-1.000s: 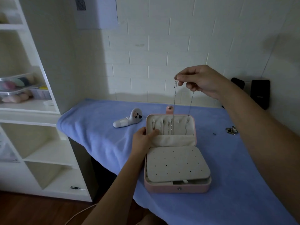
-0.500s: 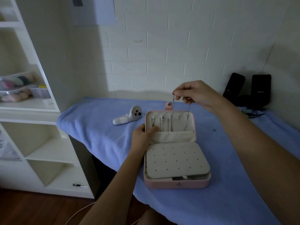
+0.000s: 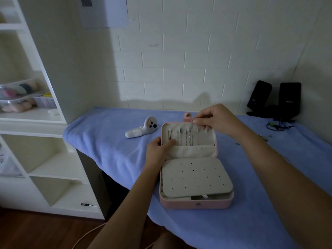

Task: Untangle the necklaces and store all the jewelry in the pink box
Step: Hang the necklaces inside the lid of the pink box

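— Necklace (image 3: 192,128)? Pinched in the right hand (image 3: 218,121), dangling at twelve o'clock of the pink box (image 3: 196,203).
— Left hand (image 3: 157,152)?
— Gripping the lid (image 3: 206,137) at its nine o'clock edge. Hanging step, I'd say; next needs a free hook.

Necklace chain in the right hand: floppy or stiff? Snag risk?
Probably floppy: the necklace chain hangs straight down from the pinch of the right hand. Likely very light, being so thin. It may snag on the other chains hanging close beside it in the pink box lid.
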